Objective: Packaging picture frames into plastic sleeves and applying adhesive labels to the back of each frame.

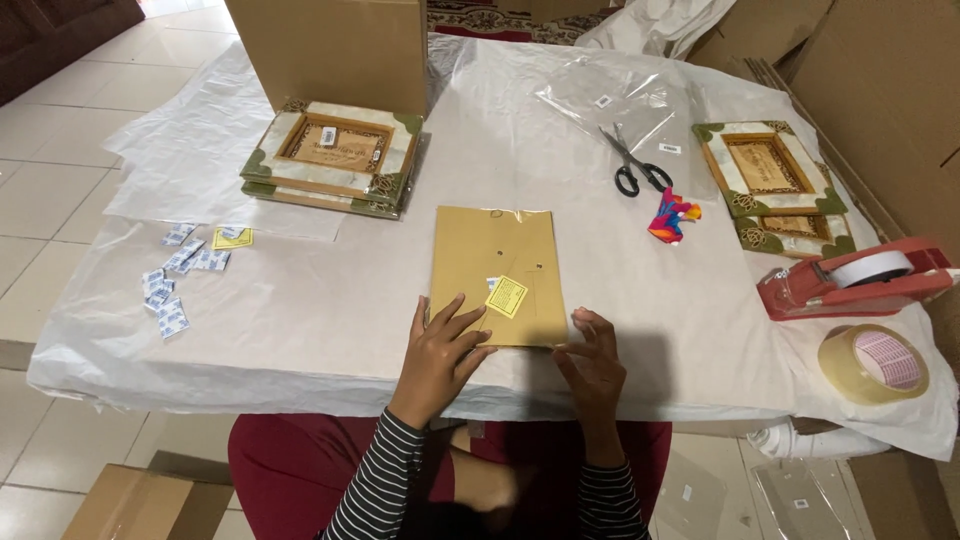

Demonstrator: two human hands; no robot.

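Frame back (497,272): head view; brown board face up, flat on the white sheet (300,310) near the table's front edge, straight ahead of you. It sits inside a clear sleeve, judging by the glare along its top edge.
Sticker (506,296): yellow square on the lower half of the frame back, turned to a diamond, with a small white tab just beside it.
Left hand (441,355): open, fingers spread, pressing flat on the lower left corner of the frame back. Keep that pressure even so the board does not slide.
Right hand (592,362): open, fingers bent, tips at the lower right corner; gripping nothing. Work along the edge from there, and keep your fingers clear of the sticker.
Scissors (633,165): lying shut beyond the frame back, to the right, on a clear bag (610,100).
Tape dispenser (850,280): red, at far right, with a loose tape roll (873,363) in front of it; both within your right arm's reach.
Frames (335,155): one stack at rear left, another pair (775,185) at rear right, well apart from your hands.
Packets (180,275): small white sachets scattered at left.
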